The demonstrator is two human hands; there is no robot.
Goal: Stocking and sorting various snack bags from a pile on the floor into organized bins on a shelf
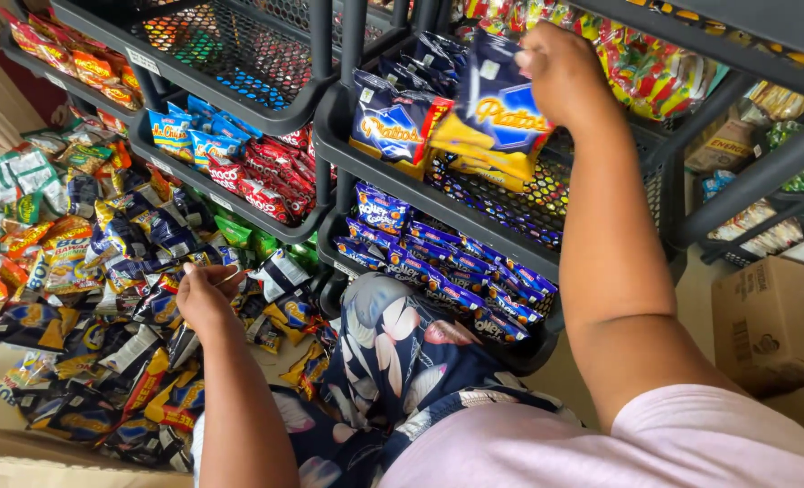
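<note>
My right hand is raised to a black mesh shelf and grips a blue-and-yellow chip bag by its top, beside another bag of the same kind lying in that shelf. My left hand reaches down to a heap of snack packets on the floor, fingers pinching the edge of a dark packet. My knee in dark floral cloth is between the two arms.
Black wire racks hold rows of packets: red ones, small blue cookie packs, orange bags at top left, colourful bags at top right. Cardboard boxes stand at the right.
</note>
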